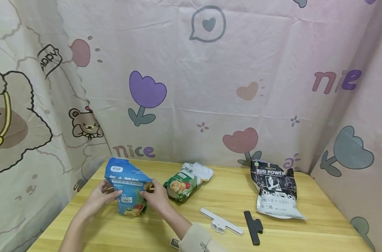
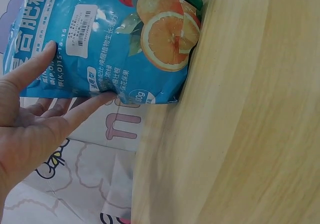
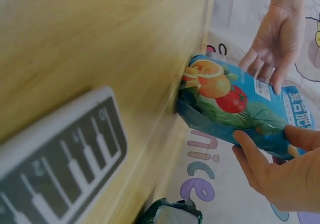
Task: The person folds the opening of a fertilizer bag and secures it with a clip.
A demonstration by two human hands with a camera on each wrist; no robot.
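Observation:
A blue fertilizer bag [image 1: 127,189] with oranges and a tomato printed on it stands upright at the left of the table, its top part folded over to one side. My left hand [image 1: 103,194] holds its left edge, the thumb on the front face and the fingers at the side and behind. On the opposite edge my right hand [image 1: 156,196] grips it, thumb in front. The left wrist view shows the bag's lower corner [image 2: 165,84] right at the wooden tabletop. Some of the fingers are hidden behind the bag.
Behind my right hand lies a green and white bag [image 1: 187,180]. A black and white bag [image 1: 274,190] lies at the right. Nearer are a white sealing clip [image 1: 221,221], a black sealing clip [image 1: 253,227] and an item with a piano-key pattern [image 3: 65,164]. Printed curtains [image 1: 194,140] surround the table.

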